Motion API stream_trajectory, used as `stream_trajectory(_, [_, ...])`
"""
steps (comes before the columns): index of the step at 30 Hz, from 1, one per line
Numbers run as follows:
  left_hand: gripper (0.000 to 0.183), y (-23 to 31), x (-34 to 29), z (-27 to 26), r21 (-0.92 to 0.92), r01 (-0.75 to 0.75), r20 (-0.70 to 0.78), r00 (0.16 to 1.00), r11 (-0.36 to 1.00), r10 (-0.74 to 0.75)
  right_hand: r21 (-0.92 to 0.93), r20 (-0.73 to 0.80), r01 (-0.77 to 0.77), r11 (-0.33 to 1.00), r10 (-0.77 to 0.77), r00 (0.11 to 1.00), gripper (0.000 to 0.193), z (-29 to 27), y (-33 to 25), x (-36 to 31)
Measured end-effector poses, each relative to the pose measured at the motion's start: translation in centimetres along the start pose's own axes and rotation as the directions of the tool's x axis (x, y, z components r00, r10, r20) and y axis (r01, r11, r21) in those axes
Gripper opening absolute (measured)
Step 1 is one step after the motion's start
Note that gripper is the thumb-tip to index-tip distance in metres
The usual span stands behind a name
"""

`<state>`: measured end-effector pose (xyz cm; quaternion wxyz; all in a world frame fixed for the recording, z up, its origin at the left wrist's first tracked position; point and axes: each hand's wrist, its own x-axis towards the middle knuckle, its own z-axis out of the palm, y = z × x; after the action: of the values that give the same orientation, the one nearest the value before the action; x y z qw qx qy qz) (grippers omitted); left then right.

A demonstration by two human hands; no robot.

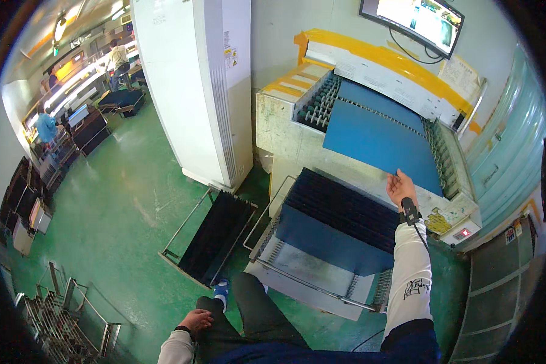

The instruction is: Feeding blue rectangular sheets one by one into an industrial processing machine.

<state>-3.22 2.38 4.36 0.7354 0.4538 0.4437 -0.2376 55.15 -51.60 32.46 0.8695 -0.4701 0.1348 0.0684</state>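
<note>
My right hand (400, 187) reaches forward to the near edge of a flat blue panel (376, 136), its fingers closed on that edge. The panel lies on the roller conveyor of a machine, its near side sticking out over the front. Farther in on the rollers lies a second blue panel (379, 102). Low at the left, my left hand (198, 320) rests on my thigh with nothing in it, fingers lying loosely. Between me and the machine stands a slotted rack (309, 273) holding several upright dark blue panels (327, 236).
A smaller rack (209, 242) of dark panels stands left of the big one. A tall white cabinet (185, 79) rises behind it. Empty metal racks (60, 321) sit at lower left. A monitor (415, 21) hangs above the machine. People work at far left, one standing (117, 60).
</note>
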Motion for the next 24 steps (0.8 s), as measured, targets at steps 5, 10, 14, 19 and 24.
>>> stream_trajectory(5, [0.028,-0.2,-0.1,0.1,0.050,-0.012,-0.020,1.000,0.999,0.013,-0.016,0.021,0.017,1.000,-0.017,1.000,0.023,0.1,0.1,-0.2])
stream_trajectory(10, [0.024,-0.7,0.3,-0.1,0.127,-0.008,-0.063,0.998,0.992,0.016,-0.043,0.070,0.035,0.998,-0.032,0.997,0.025,-0.2,0.5,-1.4])
stream_trajectory(14, [0.026,-1.3,1.2,-0.6,0.032,-0.064,0.027,0.998,0.997,0.063,-0.226,0.120,0.039,0.973,-0.012,0.993,0.028,-0.5,2.0,-3.6])
stream_trajectory(19, [0.030,-1.0,0.5,-0.7,0.007,-0.060,-0.003,0.998,0.998,0.060,-0.639,0.223,0.111,0.761,0.045,0.974,0.028,3.8,6.4,-12.0])
stream_trajectory(24, [0.030,-0.8,1.4,-0.2,0.015,-0.092,0.022,0.996,0.996,0.092,-0.808,0.553,0.574,0.133,-0.166,0.817,0.021,1.0,11.4,-14.7])
